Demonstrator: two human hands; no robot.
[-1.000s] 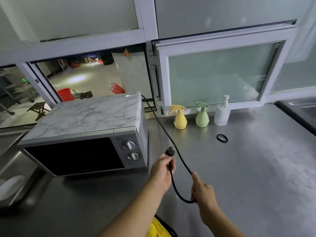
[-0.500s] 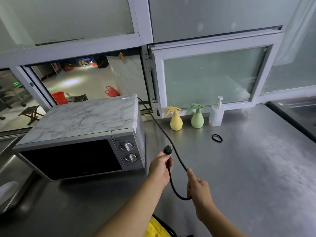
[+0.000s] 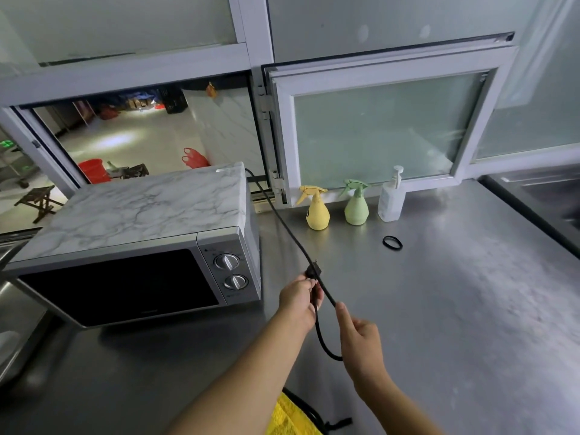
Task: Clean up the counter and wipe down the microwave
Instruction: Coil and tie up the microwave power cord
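Two hands hold one black power cord (image 3: 284, 221) above a steel counter (image 3: 455, 309). The left hand (image 3: 299, 301) grips the cord just below its plug (image 3: 313, 272), fingers curled round it. The right hand (image 3: 361, 343) pinches the cord lower down, so that a slack loop hangs between the two hands. From the plug end the cord runs up and back, off the counter, to the rear right corner of the microwave (image 3: 135, 246).

The microwave sits on the left part of the counter, turned at an angle, its marble-patterned top toward an open window hatch (image 3: 141, 136) behind it. Its right side stands just beside the left hand, apart from it.

Along the back edge, under a closed frosted window (image 3: 376, 127), stand a yellow spray bottle (image 3: 317, 210), a green spray bottle (image 3: 356, 204) and a clear pump bottle (image 3: 390, 199), near one another. A black ring (image 3: 392, 243) lies on the counter in front of the pump bottle. Most of the counter right of the hands is bare steel, out to a sink rim (image 3: 533, 196) at the far right. A yellow cloth (image 3: 292, 416) shows at the bottom edge.
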